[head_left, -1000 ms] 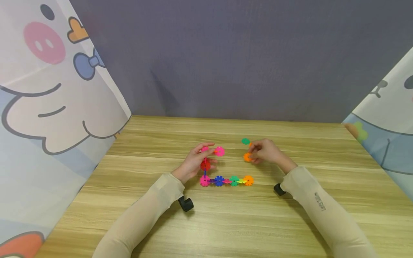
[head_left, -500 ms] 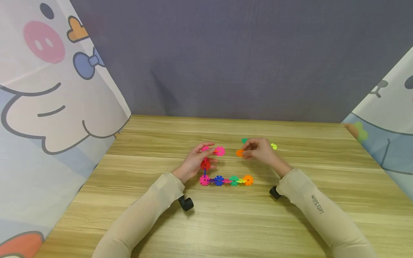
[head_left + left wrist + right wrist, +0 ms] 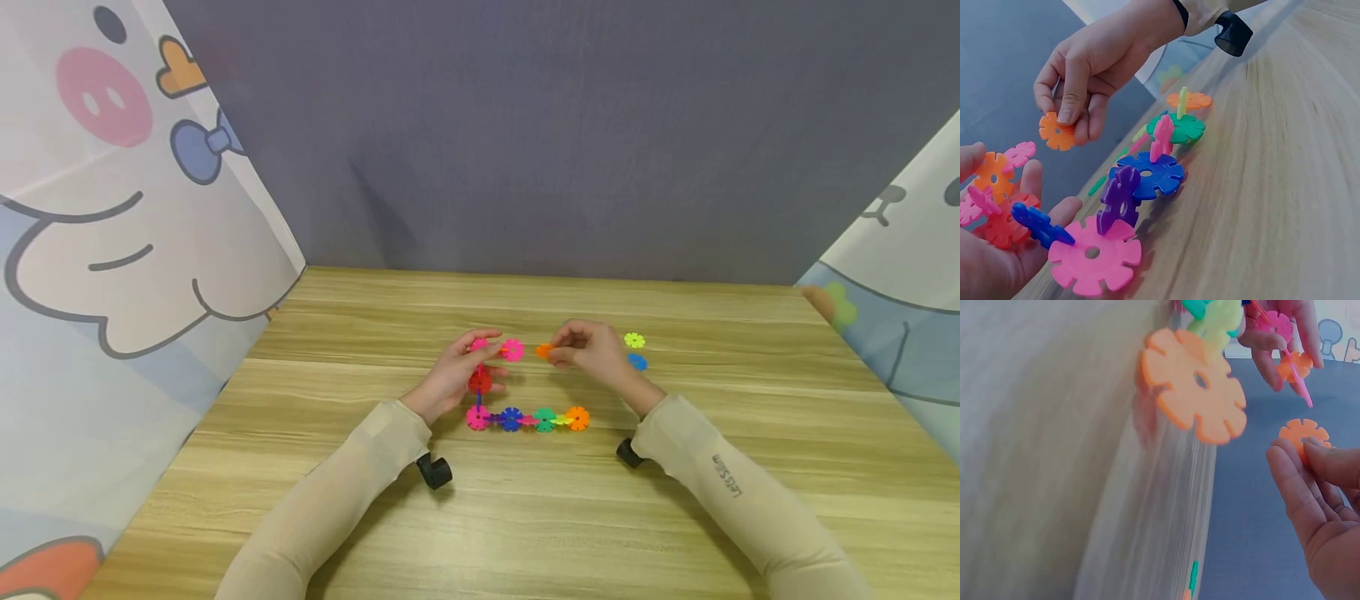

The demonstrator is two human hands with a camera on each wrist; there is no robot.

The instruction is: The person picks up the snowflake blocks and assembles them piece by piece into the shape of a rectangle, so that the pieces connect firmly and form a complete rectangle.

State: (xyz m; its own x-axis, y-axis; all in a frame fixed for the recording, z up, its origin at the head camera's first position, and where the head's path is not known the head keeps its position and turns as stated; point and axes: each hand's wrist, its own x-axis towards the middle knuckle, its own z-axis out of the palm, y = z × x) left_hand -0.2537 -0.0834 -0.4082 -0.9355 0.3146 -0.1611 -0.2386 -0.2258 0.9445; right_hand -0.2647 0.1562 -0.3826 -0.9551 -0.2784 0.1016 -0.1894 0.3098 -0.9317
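A bent chain of colourful notched snowflake discs runs across the wooden table, from a corner pink disc (image 3: 477,418) through a blue disc (image 3: 512,419) and a green disc (image 3: 545,420) to an orange end disc (image 3: 577,418). My left hand (image 3: 450,375) holds its other arm, near a red disc (image 3: 1007,225) and an orange disc (image 3: 994,177). That arm ends in a pink disc (image 3: 513,350). Between thumb and fingers, my right hand (image 3: 600,354) pinches a loose orange disc (image 3: 1057,131), a short gap to the right of that pink end.
A yellow-green disc (image 3: 634,340) and a blue disc (image 3: 637,362) lie right of my right hand. A green disc (image 3: 1194,575) shows edge-on in the right wrist view. A grey partition (image 3: 525,150) stands behind the table (image 3: 525,517), with cartoon-printed cloth at both sides.
My right hand has moved left with the orange disc, toward the pink end disc. The yellow-green and blue discs have come into sight behind it; the left hand stays put.
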